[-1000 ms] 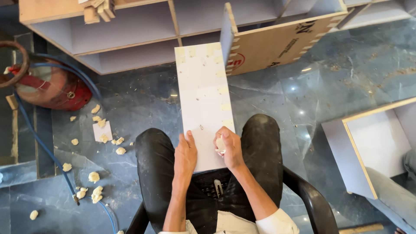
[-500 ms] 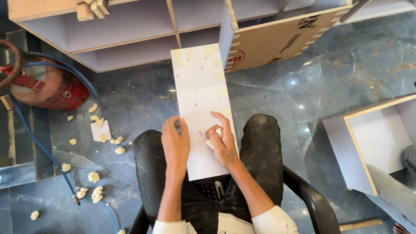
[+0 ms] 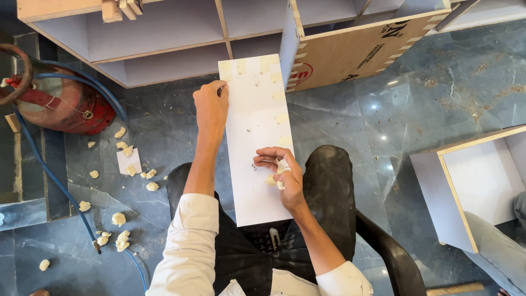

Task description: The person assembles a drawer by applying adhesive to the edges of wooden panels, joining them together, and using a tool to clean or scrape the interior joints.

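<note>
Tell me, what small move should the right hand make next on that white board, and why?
Probably rub the wad in the right hand farther up the board: yellowish patches show near its far end, and the left hand grips that far edge.

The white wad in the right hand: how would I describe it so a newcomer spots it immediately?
Start at the long white board lying across the seated person's lap. Near its lower half the right hand pinches a small crumpled white wad against the surface. The similar cream lumps all lie scattered on the floor at the left; this one is in a grip.
</note>
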